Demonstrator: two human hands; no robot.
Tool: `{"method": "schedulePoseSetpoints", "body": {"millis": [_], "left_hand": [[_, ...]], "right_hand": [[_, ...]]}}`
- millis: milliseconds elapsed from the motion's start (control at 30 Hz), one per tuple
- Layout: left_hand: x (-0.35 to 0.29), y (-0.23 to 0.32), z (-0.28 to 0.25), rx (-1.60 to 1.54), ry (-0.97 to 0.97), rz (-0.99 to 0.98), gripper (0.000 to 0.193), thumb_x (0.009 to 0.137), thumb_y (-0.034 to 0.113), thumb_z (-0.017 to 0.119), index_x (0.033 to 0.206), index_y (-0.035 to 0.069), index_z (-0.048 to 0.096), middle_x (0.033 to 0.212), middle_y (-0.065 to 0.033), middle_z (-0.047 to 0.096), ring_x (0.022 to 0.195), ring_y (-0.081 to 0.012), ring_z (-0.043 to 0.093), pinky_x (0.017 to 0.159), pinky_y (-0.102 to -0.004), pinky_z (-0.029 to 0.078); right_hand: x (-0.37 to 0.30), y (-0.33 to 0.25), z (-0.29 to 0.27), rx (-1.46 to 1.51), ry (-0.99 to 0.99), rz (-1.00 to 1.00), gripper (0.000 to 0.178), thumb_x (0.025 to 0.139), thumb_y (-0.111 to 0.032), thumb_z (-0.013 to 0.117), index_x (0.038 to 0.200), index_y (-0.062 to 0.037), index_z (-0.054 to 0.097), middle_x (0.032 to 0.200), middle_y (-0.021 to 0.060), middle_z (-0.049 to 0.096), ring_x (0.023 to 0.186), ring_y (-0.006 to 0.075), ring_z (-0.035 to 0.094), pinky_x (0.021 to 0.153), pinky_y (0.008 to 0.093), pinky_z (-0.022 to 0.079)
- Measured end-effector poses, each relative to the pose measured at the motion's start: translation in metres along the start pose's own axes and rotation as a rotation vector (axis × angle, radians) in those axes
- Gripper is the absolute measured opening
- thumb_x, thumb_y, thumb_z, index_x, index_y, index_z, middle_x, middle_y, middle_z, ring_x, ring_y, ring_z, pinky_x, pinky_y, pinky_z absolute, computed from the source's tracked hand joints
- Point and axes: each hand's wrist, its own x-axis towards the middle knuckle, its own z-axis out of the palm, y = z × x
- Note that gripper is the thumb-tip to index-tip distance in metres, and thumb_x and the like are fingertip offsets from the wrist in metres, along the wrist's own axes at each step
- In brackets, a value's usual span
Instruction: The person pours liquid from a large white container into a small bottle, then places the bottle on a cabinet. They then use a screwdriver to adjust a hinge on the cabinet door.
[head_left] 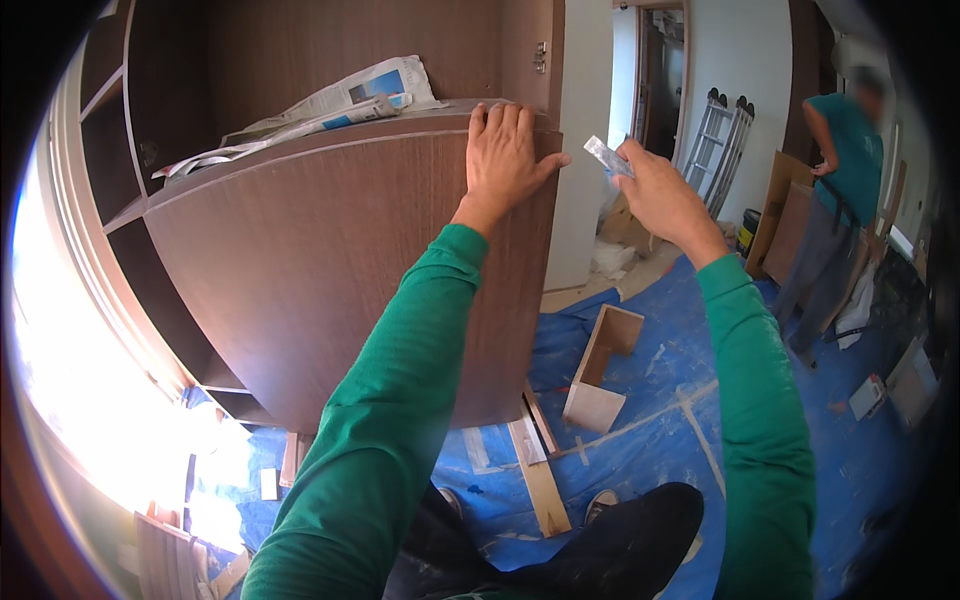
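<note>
My left hand [506, 157] rests with its fingers stretched over the top edge of a brown wood-grain cabinet panel [340, 270], near its right corner; the thumb points right. My right hand [668, 195] is held up in the air to the right of that corner, closed around a short, flat, silvery-grey tool [606, 157] whose blunt end sticks out to the left. The rest of this tool is hidden by the fingers. Crumpled newspaper [340, 105] lies along the ledge on top of the panel, left of my left hand.
Blue sheeting [660, 370] covers the floor, with an open wooden box [598, 370] and wooden strips [540, 480] near my feet. A person in a green shirt [845, 150] stands at the right. A folded ladder [720, 150] leans on the back wall. Brown shelving [105, 130] stands at the left.
</note>
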Motion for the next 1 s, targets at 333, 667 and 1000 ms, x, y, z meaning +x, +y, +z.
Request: {"method": "schedulePoseSetpoints", "body": {"millis": [333, 667, 1000], "left_hand": [[0.001, 0.007, 0.000, -0.081, 0.077, -0.074, 0.103, 0.082, 0.093, 0.059, 0.126, 0.001, 0.068, 0.121, -0.0135, 0.070, 0.126, -0.0319, 0.062, 0.126, -0.0525, 0.032], [0.001, 0.006, 0.008, -0.116, 0.218, -0.102, 0.094, 0.083, 0.089, 0.061, 0.112, 0.000, 0.070, 0.110, -0.0142, 0.070, 0.118, -0.0321, 0.065, 0.122, -0.0514, 0.035], [0.001, 0.012, 0.011, -0.179, 0.286, -0.171, 0.097, 0.073, 0.093, 0.066, 0.099, 0.000, 0.067, 0.098, -0.0132, 0.065, 0.111, -0.0322, 0.062, 0.125, -0.0519, 0.032]], "right_hand": [[0.016, -0.015, 0.006, -0.188, 0.072, -0.036, 0.039, 0.112, -0.029, 0.056, 0.146, -0.0135, 0.068, 0.100, 0.0214, 0.069, 0.098, 0.0419, 0.071, 0.089, 0.0524, 0.055], [0.028, -0.021, 0.019, -0.253, 0.109, -0.104, 0.036, 0.112, -0.024, 0.054, 0.144, -0.0130, 0.068, 0.106, 0.0193, 0.067, 0.098, 0.0421, 0.069, 0.086, 0.0518, 0.055], [0.038, -0.010, 0.020, -0.195, 0.112, -0.216, 0.035, 0.107, -0.015, 0.059, 0.140, -0.0125, 0.070, 0.098, 0.0174, 0.065, 0.094, 0.0401, 0.066, 0.084, 0.0498, 0.052]]}}
